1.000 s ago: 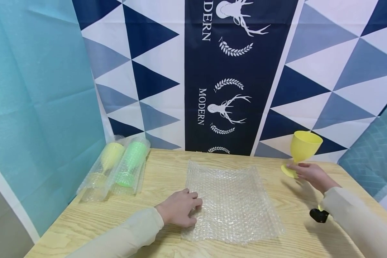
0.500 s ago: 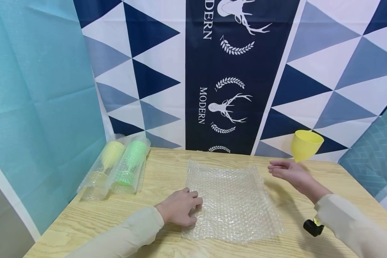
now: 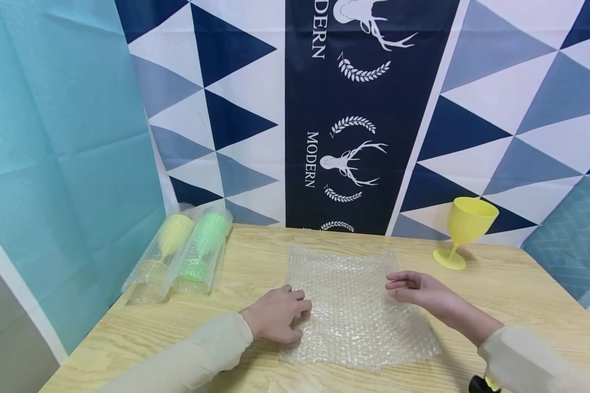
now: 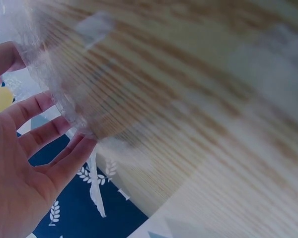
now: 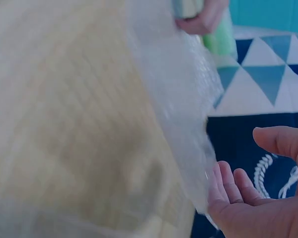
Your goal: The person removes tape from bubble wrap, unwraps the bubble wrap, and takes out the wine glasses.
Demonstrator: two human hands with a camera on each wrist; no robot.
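A sheet of clear bubble wrap [image 3: 349, 305] lies flat in the middle of the table. My left hand [image 3: 277, 315] rests on its left edge; in the left wrist view the loosely bent fingertips [image 4: 64, 121] touch the wrap without pinching it. Over the sheet's right edge hovers my right hand [image 3: 425, 295], thumb and fingers apart and holding nothing, as the right wrist view also shows. Behind it to the right, a yellow plastic goblet [image 3: 471, 218] stands upright on the table, touched by neither hand.
At the back left lie a yellow goblet [image 3: 176, 234] and a green goblet [image 3: 208, 234], each wrapped in bubble wrap. A patterned cloth [image 3: 246, 109] hangs behind the wooden table [image 3: 255, 251], and a teal cloth [image 3: 74, 142] hangs on the left.
My right hand has let go of the yellow goblet's base and moved left and nearer, over the wrap's right edge. The goblet stays standing. My left hand has hardly moved.
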